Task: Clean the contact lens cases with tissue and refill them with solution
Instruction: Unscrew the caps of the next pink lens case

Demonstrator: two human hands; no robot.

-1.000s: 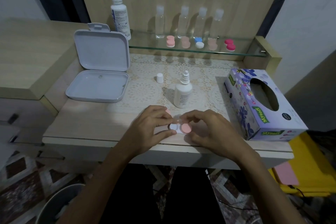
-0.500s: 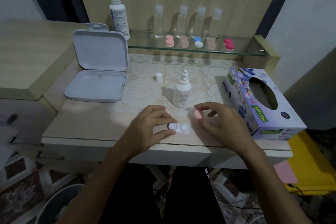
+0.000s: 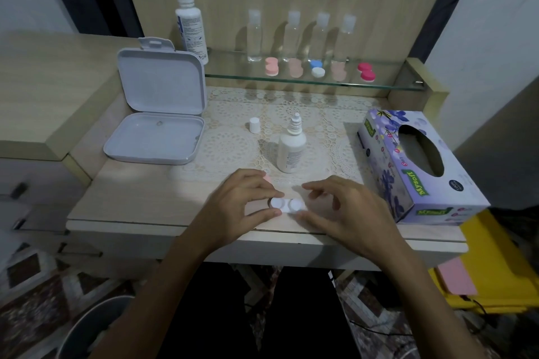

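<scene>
dim overall, brightest on the table (image 3: 140, 201) before the hands; soft shadows behind bottles; wide-angle bending at edges; slightly blurred, grainy throughout.

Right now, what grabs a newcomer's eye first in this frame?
The two hands at the table's front edge: the left hand pinches a white lens case with both wells uncapped, and the right hand hovers at its other end. Just behind stands the uncapped solution bottle, its white cap apart on the lace mat. The purple tissue box fills the right side.
</scene>
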